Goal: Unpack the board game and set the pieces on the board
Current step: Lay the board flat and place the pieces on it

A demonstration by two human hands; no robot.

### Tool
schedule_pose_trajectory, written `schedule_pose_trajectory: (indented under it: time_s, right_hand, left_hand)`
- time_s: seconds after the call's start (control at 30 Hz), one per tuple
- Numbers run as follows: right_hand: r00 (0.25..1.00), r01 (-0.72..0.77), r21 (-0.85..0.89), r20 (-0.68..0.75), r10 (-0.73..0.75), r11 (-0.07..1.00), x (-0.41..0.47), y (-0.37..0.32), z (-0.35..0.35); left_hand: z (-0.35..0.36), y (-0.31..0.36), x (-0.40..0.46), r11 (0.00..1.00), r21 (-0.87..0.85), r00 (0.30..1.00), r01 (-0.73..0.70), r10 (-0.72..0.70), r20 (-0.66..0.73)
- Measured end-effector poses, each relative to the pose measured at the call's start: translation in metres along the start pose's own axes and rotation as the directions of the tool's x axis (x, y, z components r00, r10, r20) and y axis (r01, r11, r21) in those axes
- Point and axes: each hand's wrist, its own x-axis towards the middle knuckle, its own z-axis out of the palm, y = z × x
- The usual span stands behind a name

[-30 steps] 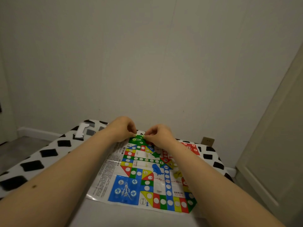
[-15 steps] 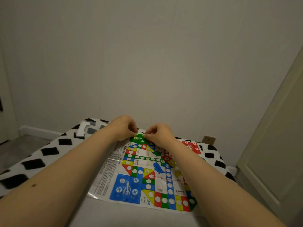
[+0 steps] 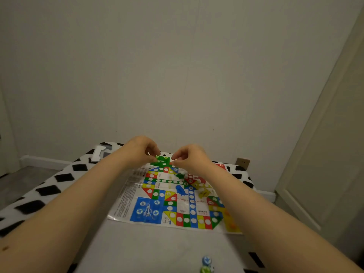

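- Since the earlier frames both hands had drawn slightly apart and lifted over the far green corner, so the gap between them showed more of the green square.
- Spread flat on the black-and-white patterned surface (image 3: 47,191), the board (image 3: 173,196) lay open, its blue corner nearest the person and the green corner farthest.
- Fingers of the left hand (image 3: 140,152) were curled, tips pinched together at the green corner; whether they held a small piece could not be told.
- Likewise curled to a pinch, the right hand (image 3: 190,157) hovered just beside the same corner, and its contents were too small to tell.
- Blue pieces (image 3: 180,189), a yellow piece (image 3: 204,193) and a green piece (image 3: 180,175) lay loose near the board's middle.
- Two small round objects (image 3: 206,265), one blue and one green, sat on the near edge, well apart from the board.
- Judged from this, green pieces were being placed; next, the loose pieces wanted careful pinching and moving to matching corners.
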Motion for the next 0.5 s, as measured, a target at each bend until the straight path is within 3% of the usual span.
schedule_pose_trajectory:
  time_s: [0.33, 0.5]
  right_hand:
    - [0.987, 0.146, -0.026, 0.070, -0.144, 0.989, -0.125, 0.004, -0.032]
    - [0.979, 0.171, 0.001, 0.112, -0.170, 0.985, -0.175, 0.009, -0.047]
  left_hand:
    - [0.003, 0.058, -0.094, 0.991, 0.037, 0.991, -0.126, 0.124, 0.045]
    - [0.025, 0.071, -0.135, 0.971, 0.158, 0.984, -0.177, 0.169, 0.063]
